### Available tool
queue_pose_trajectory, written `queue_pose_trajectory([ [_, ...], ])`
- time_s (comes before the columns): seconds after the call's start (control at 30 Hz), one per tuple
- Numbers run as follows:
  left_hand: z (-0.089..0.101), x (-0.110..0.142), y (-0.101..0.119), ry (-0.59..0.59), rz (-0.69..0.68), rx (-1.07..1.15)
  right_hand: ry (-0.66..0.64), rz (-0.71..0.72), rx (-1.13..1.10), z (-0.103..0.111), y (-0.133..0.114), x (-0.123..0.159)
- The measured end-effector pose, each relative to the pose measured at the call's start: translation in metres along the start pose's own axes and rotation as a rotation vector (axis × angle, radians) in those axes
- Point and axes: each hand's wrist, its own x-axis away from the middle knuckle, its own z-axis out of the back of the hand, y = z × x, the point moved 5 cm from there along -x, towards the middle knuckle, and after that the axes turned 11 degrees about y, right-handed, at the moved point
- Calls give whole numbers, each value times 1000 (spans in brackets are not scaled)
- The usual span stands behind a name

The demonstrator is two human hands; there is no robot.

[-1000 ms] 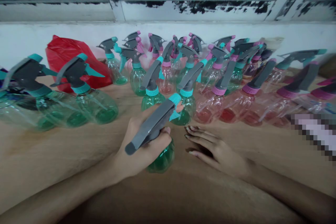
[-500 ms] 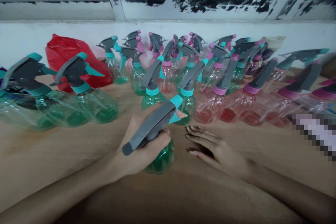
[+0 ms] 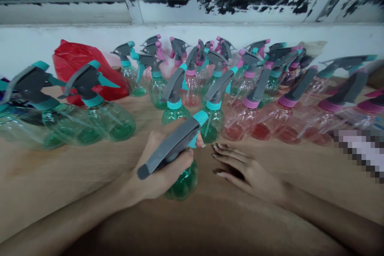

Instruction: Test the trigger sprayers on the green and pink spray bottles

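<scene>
My left hand (image 3: 163, 162) is wrapped round the neck of a green spray bottle (image 3: 183, 184) with a grey and turquoise trigger head. A fingertip shows by the turquoise trigger, which is pulled in towards the neck. The nozzle points away and to the right. My right hand (image 3: 240, 164) rests on the wooden table (image 3: 228, 216), fingers stretched out and holding nothing, just right of that bottle. Two green spray bottles with turquoise collars (image 3: 215, 124) stand close behind my left hand, one partly hidden by it.
Several pink spray bottles (image 3: 240, 122) line the right side. Several green ones (image 3: 120, 124) stand at the left. More bottles crowd the back, beside a red plastic bag (image 3: 87, 68), against a white wall (image 3: 27, 42) below windows. A blurred-out patch (image 3: 360, 148) lies at the far right.
The trigger under my left fingers has moved in towards the bottle's neck. The spray head has shifted slightly left and down. My right hand has stayed in place.
</scene>
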Motion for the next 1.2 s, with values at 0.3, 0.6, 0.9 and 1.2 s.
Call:
queue_pose_trajectory([
  [0.3, 1, 2, 5, 114, -10, -72, -32, 6, 19, 0, -1, -1],
  [0.6, -1, 2, 2, 178, -8, -25, -22, 6, 9, 0, 0, 0],
  [0.9, 0, 1, 1, 157, -7, 41, -14, 12, 4, 0, 0, 0],
  [1.2, 0, -1, 6, 58, -51, 42, -23, 19, 18, -1, 0, 0],
])
